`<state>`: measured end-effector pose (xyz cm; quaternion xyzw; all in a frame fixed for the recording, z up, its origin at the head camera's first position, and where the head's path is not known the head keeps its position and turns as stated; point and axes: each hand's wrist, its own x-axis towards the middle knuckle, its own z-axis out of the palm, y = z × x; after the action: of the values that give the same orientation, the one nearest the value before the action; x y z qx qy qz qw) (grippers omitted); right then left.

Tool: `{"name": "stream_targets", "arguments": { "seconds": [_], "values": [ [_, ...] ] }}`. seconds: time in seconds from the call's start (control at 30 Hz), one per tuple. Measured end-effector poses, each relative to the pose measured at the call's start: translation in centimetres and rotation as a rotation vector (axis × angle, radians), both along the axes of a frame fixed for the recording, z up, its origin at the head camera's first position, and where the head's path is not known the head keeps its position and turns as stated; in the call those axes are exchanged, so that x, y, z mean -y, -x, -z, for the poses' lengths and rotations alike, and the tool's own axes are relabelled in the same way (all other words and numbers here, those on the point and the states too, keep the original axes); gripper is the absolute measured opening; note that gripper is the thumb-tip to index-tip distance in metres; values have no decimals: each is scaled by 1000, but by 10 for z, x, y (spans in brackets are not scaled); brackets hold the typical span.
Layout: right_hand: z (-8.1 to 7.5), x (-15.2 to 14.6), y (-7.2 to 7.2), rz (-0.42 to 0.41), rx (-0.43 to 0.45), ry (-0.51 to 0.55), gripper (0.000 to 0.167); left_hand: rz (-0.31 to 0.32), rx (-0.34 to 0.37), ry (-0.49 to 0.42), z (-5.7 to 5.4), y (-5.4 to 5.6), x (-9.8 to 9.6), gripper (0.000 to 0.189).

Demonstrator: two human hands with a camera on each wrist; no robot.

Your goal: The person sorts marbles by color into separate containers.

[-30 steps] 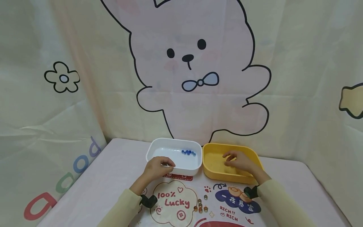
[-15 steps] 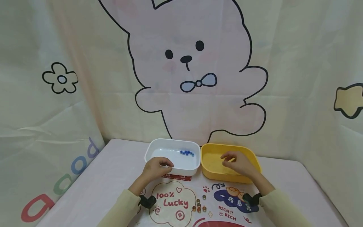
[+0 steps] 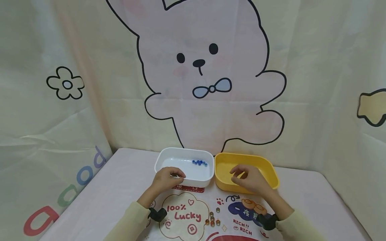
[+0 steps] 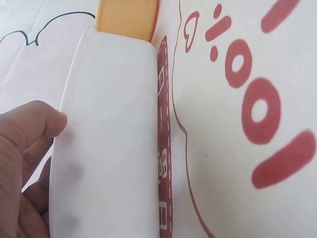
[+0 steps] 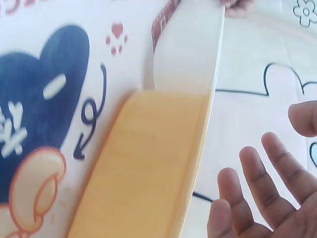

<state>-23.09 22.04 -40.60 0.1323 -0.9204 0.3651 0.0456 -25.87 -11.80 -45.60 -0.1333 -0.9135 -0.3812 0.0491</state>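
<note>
My left hand (image 3: 167,178) grips the near rim of a white plastic tray (image 4: 106,134). Dark smudges show through the tray's wall in the left wrist view, where fingers lie behind it. Inside that tray (image 3: 178,164) is a small cluster of blue beads (image 3: 199,162). Over the near side of a yellow tray (image 3: 223,167) hovers my right hand (image 3: 248,177), its fingers gently bent and apart, holding nothing. Spread fingers (image 5: 267,193) beside the yellow tray's edge appear in the right wrist view. Several amber-brown beads (image 3: 212,219) lie on the table in front of the trays.
Both trays stand side by side near the back of the table. A printed cloth (image 3: 184,214) with lettering and cartoons covers the tabletop. Behind it hangs a backdrop (image 3: 205,110) with a large bear drawing.
My right hand has shifted slightly left and nearer to me, from inside the yellow tray's area toward its near wall. The left hand, trays and beads stay put.
</note>
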Motion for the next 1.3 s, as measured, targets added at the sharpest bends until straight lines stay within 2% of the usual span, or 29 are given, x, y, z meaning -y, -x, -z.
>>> {"name": "stream_targets", "arguments": {
  "seconds": [0.33, 0.6, 1.0, 1.13, 1.3],
  "values": [
    [5, 18, -15, -34, 84, 21, 16, 7, -2, -2, -1, 0, -1, 4],
    [13, 28, -26, -127, 183, 33, 22, 9, -12, -5, -1, 2, -1, 4],
    [37, 33, -30, -262, 284, 37, 16, 14, -7, -10, -2, 0, -1, 4],
    [41, 35, -32, -279, 333, 32, 15, 13, -4, -8, -2, 0, 0, 4],
    [46, 37, -32, -287, 346, 8, 16, 9, 5, -5, -1, -1, 0, 5]
  ]
}}
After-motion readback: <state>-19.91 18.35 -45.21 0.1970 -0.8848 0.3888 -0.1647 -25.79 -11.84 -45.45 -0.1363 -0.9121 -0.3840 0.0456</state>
